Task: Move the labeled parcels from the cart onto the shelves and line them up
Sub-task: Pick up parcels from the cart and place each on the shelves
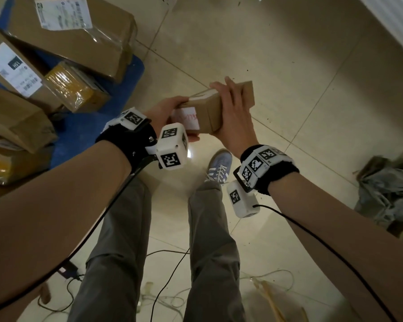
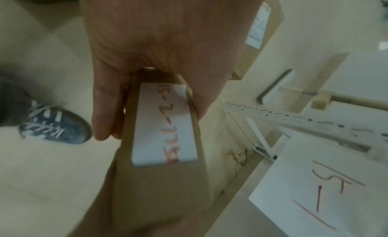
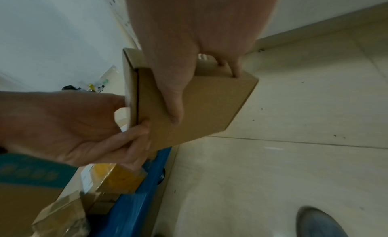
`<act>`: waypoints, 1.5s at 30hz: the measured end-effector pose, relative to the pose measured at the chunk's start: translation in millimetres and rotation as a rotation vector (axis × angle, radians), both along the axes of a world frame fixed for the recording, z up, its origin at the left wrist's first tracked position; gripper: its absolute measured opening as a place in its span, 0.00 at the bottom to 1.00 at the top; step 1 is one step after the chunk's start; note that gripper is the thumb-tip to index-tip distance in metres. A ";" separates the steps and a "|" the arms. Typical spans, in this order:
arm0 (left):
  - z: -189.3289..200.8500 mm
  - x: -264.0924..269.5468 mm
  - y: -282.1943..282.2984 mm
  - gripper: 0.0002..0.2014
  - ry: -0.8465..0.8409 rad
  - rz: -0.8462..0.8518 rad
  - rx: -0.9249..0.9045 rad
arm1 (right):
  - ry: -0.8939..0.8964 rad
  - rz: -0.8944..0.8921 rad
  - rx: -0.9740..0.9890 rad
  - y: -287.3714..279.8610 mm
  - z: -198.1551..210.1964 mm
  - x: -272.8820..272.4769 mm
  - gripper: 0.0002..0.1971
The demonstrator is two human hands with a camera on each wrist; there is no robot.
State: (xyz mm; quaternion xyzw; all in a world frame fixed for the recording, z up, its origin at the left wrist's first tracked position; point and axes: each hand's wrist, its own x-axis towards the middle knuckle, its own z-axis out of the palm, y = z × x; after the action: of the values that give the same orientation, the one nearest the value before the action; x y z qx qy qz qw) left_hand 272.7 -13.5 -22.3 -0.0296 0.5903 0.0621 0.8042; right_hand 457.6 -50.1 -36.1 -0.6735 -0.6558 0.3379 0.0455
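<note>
A small brown cardboard parcel (image 1: 215, 105) is held in the air between both hands, over the tiled floor and to the right of the cart. A white label with red handwriting (image 1: 188, 117) on it faces me. My left hand (image 1: 163, 112) grips the parcel's labelled end, thumb on one side and fingers on the other. My right hand (image 1: 233, 115) grips the other end, thumb across one broad face and fingers over the far edge. The left wrist view shows the label (image 2: 166, 124) on the parcel (image 2: 163, 182). The right wrist view shows the parcel (image 3: 210, 104) with both hands on it.
The blue cart (image 1: 98, 122) at my left carries several parcels: a large box (image 1: 75, 38), a labelled box (image 1: 12, 73), a yellow wrapped one (image 1: 70, 87). A white shelf (image 2: 315, 122) bears a handwritten paper sign (image 2: 319, 190). A grey bag heap (image 1: 386, 189) and cables (image 1: 168, 293) lie on the floor.
</note>
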 end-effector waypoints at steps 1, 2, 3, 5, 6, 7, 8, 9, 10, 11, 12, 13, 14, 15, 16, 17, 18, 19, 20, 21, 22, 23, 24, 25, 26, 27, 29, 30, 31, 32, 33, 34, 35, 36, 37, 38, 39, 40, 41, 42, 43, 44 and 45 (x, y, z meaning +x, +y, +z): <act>2.3 0.8 1.2 0.26 0.026 0.015 0.022 | 0.064 -0.050 -0.011 -0.7 0.6 6.2 0.45; 3.6 0.2 1.9 0.24 0.066 0.020 0.056 | 0.130 -0.122 -0.040 -1.4 1.1 12.9 0.42; 5.0 -1.5 2.5 0.22 0.107 0.019 0.090 | 0.189 -0.191 -0.082 -2.5 2.0 19.5 0.41; 8.1 -5.6 3.8 0.22 0.129 -0.014 0.129 | 0.275 -0.271 -0.151 -6.8 1.3 30.0 0.40; 10.0 -6.3 4.9 0.23 0.125 -0.036 0.127 | 0.310 -0.290 -0.170 -9.7 -0.3 33.6 0.39; 11.7 -6.7 5.6 0.25 0.119 -0.069 0.130 | 0.346 -0.302 -0.182 -12.8 -1.5 36.0 0.38; 12.6 -6.4 6.2 0.25 0.119 -0.107 0.150 | 0.374 -0.314 -0.190 -15.9 -3.2 37.2 0.37; 14.0 -5.2 6.8 0.25 0.126 -0.133 0.178 | 0.395 -0.328 -0.197 -18.7 -4.6 37.3 0.36; 15.6 -3.4 7.0 0.25 0.140 -0.136 0.196 | 0.410 -0.342 -0.205 -21.0 -5.6 36.9 0.36; 16.5 -1.8 6.4 0.25 0.149 -0.120 0.193 | 0.425 -0.358 -0.215 -23.1 -7.0 36.4 0.36; 16.6 -0.2 5.0 0.26 0.153 -0.103 0.179 | 0.441 -0.371 -0.225 -24.6 -7.9 35.9 0.36; 16.6 0.8 3.2 0.27 0.153 -0.094 0.163 | 0.456 -0.379 -0.235 -25.8 -8.4 35.1 0.36; 17.7 1.9 1.8 0.27 0.152 -0.096 0.147 | 0.465 -0.383 -0.246 -27.1 -9.6 34.6 0.36; 17.9 1.6 0.0 0.27 0.148 -0.100 0.134 | 0.470 -0.385 -0.256 -28.2 -10.4 34.1 0.36; 17.6 2.4 -1.4 0.26 0.144 -0.104 0.125 | 0.474 -0.388 -0.265 -29.0 -11.2 33.7 0.36; 18.0 2.0 -2.6 0.26 0.144 -0.105 0.123 | 0.484 -0.390 -0.273 -29.7 -11.9 33.5 0.36; 18.3 2.0 -3.3 0.25 0.147 -0.107 0.125 | 0.496 -0.392 -0.278 -30.5 -12.5 33.6 0.36; 18.5 1.8 -3.7 0.25 0.146 -0.108 0.126 | 0.506 -0.393 -0.282 -31.3 -13.0 33.9 0.35; 19.2 1.5 -4.0 0.24 0.144 -0.111 0.125 | 0.511 -0.391 -0.286 -31.7 -13.0 34.1 0.35; 19.6 1.1 -4.3 0.25 0.141 -0.114 0.121 | 0.515 -0.390 -0.290 -32.2 -12.6 34.3 0.35; 19.9 1.1 -4.5 0.25 0.140 -0.119 0.117 | 0.517 -0.389 -0.292 -32.7 -12.6 34.8 0.35; 20.0 1.3 -4.9 0.25 0.139 -0.121 0.115 | 0.519 -0.390 -0.293 -33.5 -12.5 35.3 0.35; 21.2 1.8 -5.2 0.25 0.139 -0.124 0.116 | 0.519 -0.390 -0.292 -34.2 -11.8 35.9 0.35; 22.8 2.5 -5.5 0.26 0.139 -0.126 0.119 | 0.520 -0.390 -0.290 -34.7 -10.1 36.2 0.35; 24.4 3.4 -5.4 0.26 0.140 -0.128 0.122 | 0.520 -0.391 -0.288 -35.5 -8.6 37.2 0.35; 27.1 4.6 -5.4 0.27 0.136 -0.132 0.127 | 0.521 -0.395 -0.284 -36.2 -5.5 38.4 0.36; 36.8 7.3 -2.9 0.28 0.121 -0.147 0.145 | 0.527 -0.408 -0.273 -36.4 4.6 41.3 0.36; 43.2 8.9 -0.5 0.28 0.116 -0.158 0.162 | 0.527 -0.413 -0.266 -35.9 10.5 43.0 0.36; 51.2 10.5 3.0 0.28 0.111 -0.163 0.177 | 0.529 -0.417 -0.258 -34.6 17.9 44.6 0.37; 59.2 12.8 6.3 0.27 0.112 -0.166 0.183 | 0.526 -0.420 -0.254 -33.2 25.2 46.6 0.37; 69.9 15.2 10.1 0.24 0.112 -0.173 0.192 | 0.525 -0.431 -0.244 -31.5 35.5 48.1 0.38; 82.6 17.7 14.8 0.21 0.113 -0.191 0.206 | 0.525 -0.438 -0.231 -29.9 47.8 49.6 0.38; 95.1 20.4 19.3 0.19 0.111 -0.205 0.212 | 0.528 -0.445 -0.222 -28.2 58.9 50.8 0.39; 108.0 22.9 24.9 0.17 0.113 -0.218 0.217 | 0.535 -0.452 -0.216 -25.8 69.9 52.2 0.39; 121.4 25.3 29.5 0.16 0.114 -0.239 0.232 | 0.544 -0.463 -0.208 -24.1 83.2 52.4 0.39; 140.1 26.5 36.4 0.15 0.115 -0.271 0.270 | 0.553 -0.470 -0.187 -20.9 100.2 52.5 0.38; 158.4 27.5 42.9 0.14 0.115 -0.299 0.313 | 0.560 -0.477 -0.168 -17.2 116.1 51.8 0.38; 174.8 28.2 48.6 0.13 0.111 -0.326 0.355 | 0.563 -0.482 -0.153 -14.1 129.2 51.6 0.37; 196.2 28.0 56.4 0.13 0.102 -0.362 0.412 | 0.571 -0.495 -0.120 -8.7 149.1 50.0 0.37; 216.8 27.4 64.3 0.13 0.093 -0.401 0.466 | 0.577 -0.498 -0.086 -3.9 168.2 48.9 0.37; 235.6 26.5 71.3 0.14 0.087 -0.434 0.511 | 0.586 -0.501 -0.058 0.3 185.9 47.2 0.36; 255.4 25.2 78.7 0.14 0.084 -0.467 0.556 | 0.594 -0.497 -0.035 5.0 202.7 46.3 0.36; 275.2 24.3 85.9 0.15 0.077 -0.500 0.598 | 0.609 -0.490 -0.015 9.4 222.6 44.3 0.36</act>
State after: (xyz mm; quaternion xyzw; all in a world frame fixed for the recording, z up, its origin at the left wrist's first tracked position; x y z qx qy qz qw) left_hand 297.0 72.5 253.0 0.3532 0.5649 0.0349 0.7449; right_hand 501.9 -40.6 186.5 -0.6792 -0.4295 0.5066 0.3125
